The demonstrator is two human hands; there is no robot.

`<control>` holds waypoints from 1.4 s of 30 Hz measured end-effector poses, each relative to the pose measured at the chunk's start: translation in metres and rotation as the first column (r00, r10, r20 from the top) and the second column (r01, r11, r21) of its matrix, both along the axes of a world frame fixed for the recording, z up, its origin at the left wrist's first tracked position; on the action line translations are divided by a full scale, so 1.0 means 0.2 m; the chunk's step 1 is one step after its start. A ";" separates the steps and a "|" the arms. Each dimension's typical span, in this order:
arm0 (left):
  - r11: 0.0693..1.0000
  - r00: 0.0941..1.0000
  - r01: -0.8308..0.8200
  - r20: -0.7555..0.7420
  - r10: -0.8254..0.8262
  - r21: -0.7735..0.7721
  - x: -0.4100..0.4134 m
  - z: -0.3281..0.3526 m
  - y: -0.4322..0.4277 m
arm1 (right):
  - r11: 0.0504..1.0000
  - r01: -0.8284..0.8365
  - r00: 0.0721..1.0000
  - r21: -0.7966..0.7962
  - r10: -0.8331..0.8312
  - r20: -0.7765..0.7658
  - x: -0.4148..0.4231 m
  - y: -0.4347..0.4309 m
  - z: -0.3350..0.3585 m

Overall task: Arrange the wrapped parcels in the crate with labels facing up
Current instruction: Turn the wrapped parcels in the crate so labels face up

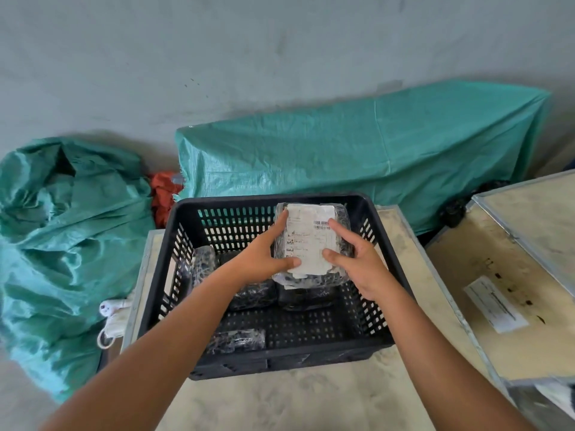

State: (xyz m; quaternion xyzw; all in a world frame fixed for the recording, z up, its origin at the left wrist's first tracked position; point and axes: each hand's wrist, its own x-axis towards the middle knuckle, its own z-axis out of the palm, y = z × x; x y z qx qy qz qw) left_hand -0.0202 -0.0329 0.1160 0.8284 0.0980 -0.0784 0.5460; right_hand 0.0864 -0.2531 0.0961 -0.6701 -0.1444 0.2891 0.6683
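Note:
A black slotted crate (385, 262) stands on a pale wooden box. Over its back right part I hold a wrapped parcel (311, 241) with its white barcode label turned up. My left hand (264, 256) grips the parcel's left edge, thumb on the label. On the right edge, my right hand (357, 259) presses with thumb and fingertips. Beneath it lie dark wrapped parcels: one under my left hand (253, 295), one under the held parcel (306, 297), one upright at the left wall (203, 262), and one near the front (236, 340). Their labels are not visible.
A second wooden box (504, 275) with a paper label stands to the right. Green tarpaulin (357, 157) covers a long shape behind the crate; a green sack (62, 237) bulges at left. A white power strip (113, 315) lies beside the box.

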 end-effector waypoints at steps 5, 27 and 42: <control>1.000 0.993 -0.022 -0.119 0.021 -0.005 0.12 -0.16 0.01 | 0.982 -0.074 0.997 -0.174 0.075 -0.002 0.14 0.08 -0.12; 0.995 0.977 -0.038 -0.205 0.057 0.093 0.27 -0.45 -0.02 | 0.908 -0.225 0.973 -0.353 0.225 -0.041 0.30 0.18 -0.43; 0.933 0.955 -0.290 -0.001 0.297 0.212 -0.08 -0.17 0.15 | 0.826 -0.049 0.890 -0.562 0.292 0.352 0.14 0.25 -0.17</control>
